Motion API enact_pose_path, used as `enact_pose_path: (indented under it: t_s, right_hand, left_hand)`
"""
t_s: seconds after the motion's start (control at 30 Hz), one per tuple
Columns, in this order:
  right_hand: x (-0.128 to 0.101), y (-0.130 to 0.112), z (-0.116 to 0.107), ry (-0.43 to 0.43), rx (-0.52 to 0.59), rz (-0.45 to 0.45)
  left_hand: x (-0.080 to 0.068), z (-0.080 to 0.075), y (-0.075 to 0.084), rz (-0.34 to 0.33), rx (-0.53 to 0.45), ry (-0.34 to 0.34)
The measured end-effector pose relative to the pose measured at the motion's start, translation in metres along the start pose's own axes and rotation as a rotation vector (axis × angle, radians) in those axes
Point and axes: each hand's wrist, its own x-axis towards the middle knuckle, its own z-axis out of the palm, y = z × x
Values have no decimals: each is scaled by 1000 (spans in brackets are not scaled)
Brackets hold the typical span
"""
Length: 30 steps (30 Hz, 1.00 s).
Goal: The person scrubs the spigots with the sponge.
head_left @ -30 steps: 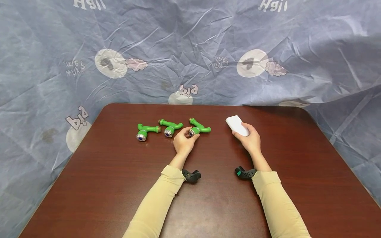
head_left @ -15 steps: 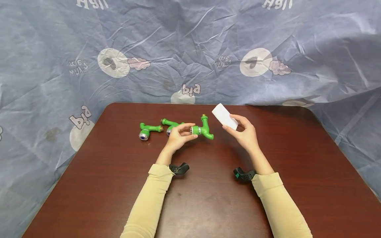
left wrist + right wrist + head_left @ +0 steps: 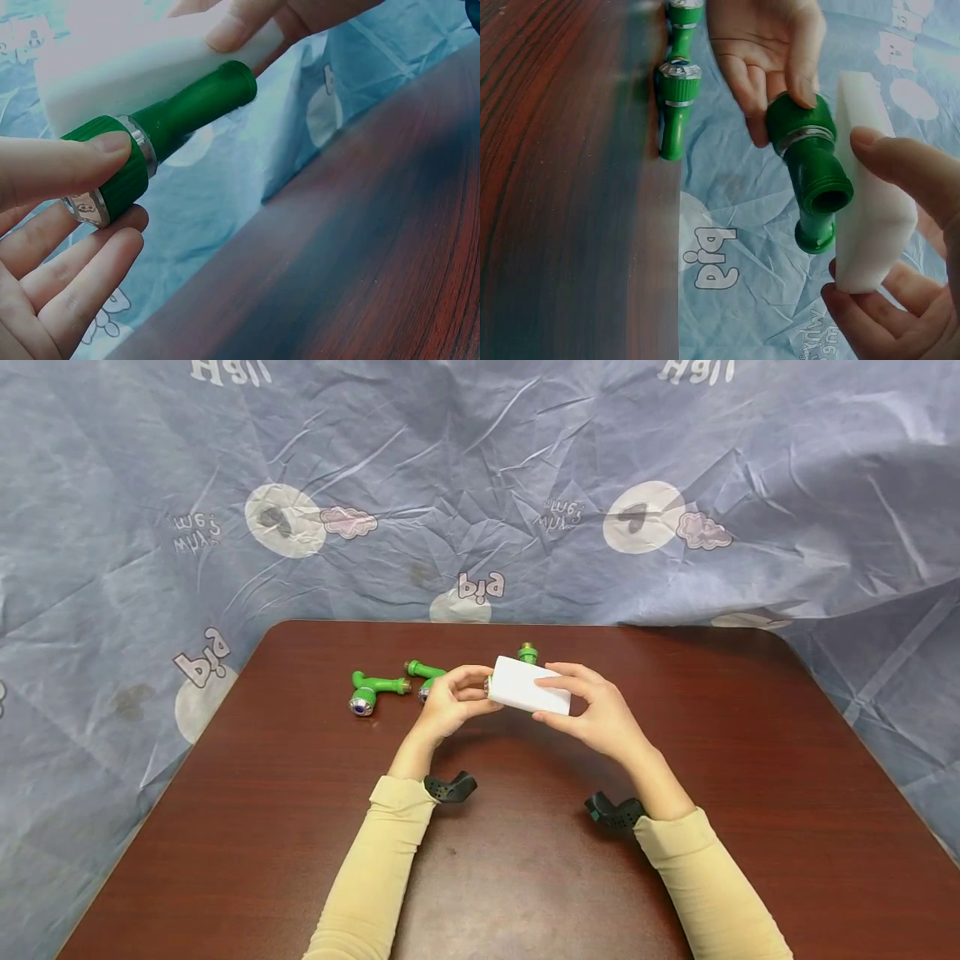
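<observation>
In the head view, a reddish-brown wooden table [image 3: 517,868] shines softly at its near part, and behind it hangs a wrinkled grey-blue cloth [image 3: 420,460] with printed letters and white round figures. The person's left hand [image 3: 450,700] and right hand [image 3: 600,714] meet above the table: the left pinches the handle of a green tap [image 3: 528,656], and the right holds a white block [image 3: 525,683] between thumb and fingers. The block covers most of this tap, so only its brass-tipped end and a bit of the handle are seen. To the left, one green tap [image 3: 375,687] lies fully visible, while a middle tap [image 3: 427,671] is partly hidden by the left hand. In the left wrist view, the table fills the lower right, with blurred grain. The held tap shows a ribbed handle, a silver ring and a smooth tube; thumb and fingertips grip the handle from two sides. The right hand is cut by the upper edge. In the right wrist view, the tap's round mouth looks dark, and the block stands upright just beside it; whether they touch, I cannot tell. Of the two lying taps, the upper one is cut off.
</observation>
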Motion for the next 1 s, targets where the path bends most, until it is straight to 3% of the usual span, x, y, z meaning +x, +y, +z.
enact_pose_path:
  t_s: [0.13, 0.37, 0.57, 0.83, 1.0]
  right_hand:
    - [-1, -2, -1, 12, -73, -46]
    - [-1, 0, -2, 111, -163, -9]
    - [1, 0, -3, 165, -134, -11]
    - [1, -1, -2, 78, -113, -116]
    - [1, 0, -3, 188, -159, -79]
  left_hand:
    - [-1, 2, 3, 4, 9, -10]
    - [-3, 4, 4, 39, 31, -29]
    - [-4, 4, 7, 49, 15, -22]
    - [-5, 1, 10, 56, -10, -2]
    - [-4, -1, 10, 66, -5, -13]
